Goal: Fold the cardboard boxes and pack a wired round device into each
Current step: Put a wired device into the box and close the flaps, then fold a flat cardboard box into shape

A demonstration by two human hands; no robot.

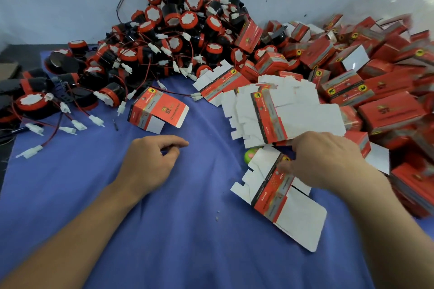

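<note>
Head view: a flat unfolded box (296, 216) lies on the blue cloth (176, 241), its upper edge pinched by the right hand (326, 159), the left hand (150, 159) resting loosely curled and empty beside it, wired round devices (173, 19) heaped behind.

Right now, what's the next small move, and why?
Probably draw the flat blank onto the bare blue cloth in front: the right hand pinches its top edge, and the left hand hovers empty, free to help open it.
</note>
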